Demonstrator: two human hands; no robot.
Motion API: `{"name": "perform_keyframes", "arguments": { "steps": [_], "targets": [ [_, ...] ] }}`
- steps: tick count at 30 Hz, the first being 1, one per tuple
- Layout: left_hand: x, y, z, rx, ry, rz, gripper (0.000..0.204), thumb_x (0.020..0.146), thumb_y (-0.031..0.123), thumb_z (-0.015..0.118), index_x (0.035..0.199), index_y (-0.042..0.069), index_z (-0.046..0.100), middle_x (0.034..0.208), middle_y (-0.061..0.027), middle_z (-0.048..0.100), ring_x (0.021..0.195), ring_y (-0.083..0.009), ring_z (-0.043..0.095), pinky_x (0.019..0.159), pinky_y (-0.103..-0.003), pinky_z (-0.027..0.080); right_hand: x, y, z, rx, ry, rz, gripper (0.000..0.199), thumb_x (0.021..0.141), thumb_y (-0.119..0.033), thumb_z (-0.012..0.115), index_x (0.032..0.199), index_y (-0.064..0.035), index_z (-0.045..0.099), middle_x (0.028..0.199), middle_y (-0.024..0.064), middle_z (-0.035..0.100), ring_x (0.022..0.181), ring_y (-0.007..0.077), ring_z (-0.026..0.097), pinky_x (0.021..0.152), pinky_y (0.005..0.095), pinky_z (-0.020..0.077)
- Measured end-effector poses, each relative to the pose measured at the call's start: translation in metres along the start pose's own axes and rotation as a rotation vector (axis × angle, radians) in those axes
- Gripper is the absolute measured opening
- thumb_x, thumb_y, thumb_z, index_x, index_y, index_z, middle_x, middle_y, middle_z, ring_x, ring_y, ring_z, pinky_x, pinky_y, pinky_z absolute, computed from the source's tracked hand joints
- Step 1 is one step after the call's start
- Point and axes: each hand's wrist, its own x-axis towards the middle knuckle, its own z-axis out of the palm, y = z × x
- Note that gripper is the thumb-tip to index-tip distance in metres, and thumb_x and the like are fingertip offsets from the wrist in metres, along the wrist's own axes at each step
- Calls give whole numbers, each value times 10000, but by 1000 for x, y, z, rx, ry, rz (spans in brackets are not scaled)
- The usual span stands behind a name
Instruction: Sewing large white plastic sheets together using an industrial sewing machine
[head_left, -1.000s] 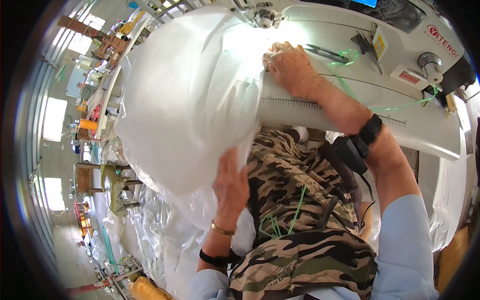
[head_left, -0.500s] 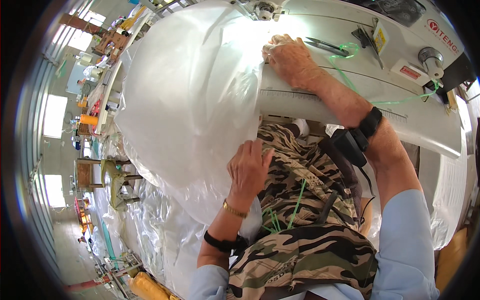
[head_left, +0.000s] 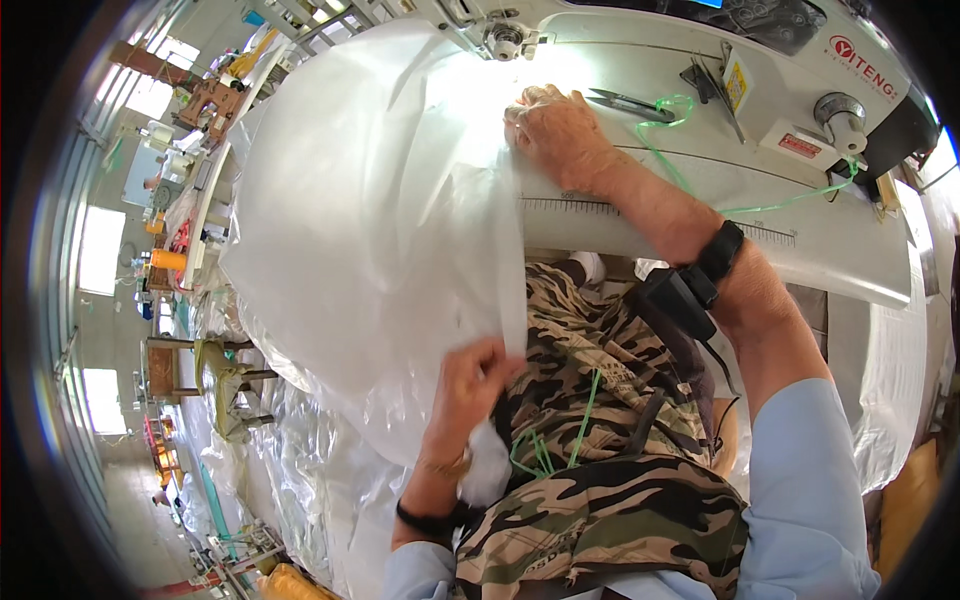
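A big sheet of translucent white plastic (head_left: 370, 220) drapes off a white sewing machine table (head_left: 700, 210) and down over my lap. My right hand (head_left: 555, 125) lies flat on the sheet's edge on the table, close to the machine's needle head (head_left: 500, 40). My left hand (head_left: 470, 385) is down by my lap, fingers closed on the lower hanging edge of the plastic. A black band with a small black device (head_left: 690, 290) sits on my right wrist. Camouflage fabric (head_left: 590, 420) covers my lap, with green threads lying on it.
Scissors (head_left: 625, 100) and loose green thread (head_left: 740, 190) lie on the machine bed beyond my right hand. More crumpled plastic sheeting (head_left: 290, 470) piles on the floor to my left. Other workstations and a stool (head_left: 215, 375) stand further left.
My left hand has come down and toward me along the hanging plastic, now gripping its lower edge. My right hand has stayed on the sheet at the table.
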Motion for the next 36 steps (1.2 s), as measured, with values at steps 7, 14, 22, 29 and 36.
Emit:
{"name": "perform_keyframes", "arguments": {
  "steps": [7, 14, 22, 29, 36],
  "targets": [
    [-4, 15, -26, 78, -125, -55, 278, 828, 240, 764, 759, 22, 604, 579, -107, 537, 546, -172, 559, 524, -321, 415, 4, -12, -12, 13, -105, 13, 296, 890, -126, 550, 1170, -74, 629, 1205, 168, 597, 1201, 324, 537, 1039, 527, 400],
    [91, 61, -17, 369, 446, 377, 266, 849, 189, 724, 1021, 13, 622, 904, -124, 690, 589, -236, 591, 577, -339, 471, 0, -3, 4, 28, 14, 31, 228, 926, -193, 524, 1056, -79, 674, 1042, 136, 615, 1097, 292, 560, 952, 504, 433],
    [165, 39, -3, 198, 449, 149, 269, 811, 130, 729, 1021, -4, 629, 856, -88, 702, 631, -189, 595, 632, -303, 495, 4, -8, -6, 64, -46, 23, 290, 902, -183, 524, 1135, -77, 659, 1059, 168, 659, 1091, 337, 602, 985, 541, 418],
    [145, 51, 4, 219, 483, 91, 199, 822, 147, 713, 959, 11, 661, 794, -100, 672, 633, -201, 595, 639, -323, 488, 2, -4, -3, 46, 33, 43, 227, 922, -205, 545, 1042, -70, 683, 1024, 134, 623, 1079, 296, 560, 932, 476, 419],
    [124, 48, -1, 564, 428, 345, 228, 842, 164, 664, 1020, 23, 684, 793, -118, 618, 683, -297, 620, 636, -395, 482, 2, -7, 1, 13, 29, 17, 219, 919, -228, 551, 1029, -94, 685, 1040, 128, 613, 1096, 292, 552, 927, 486, 432]
  ]
}}
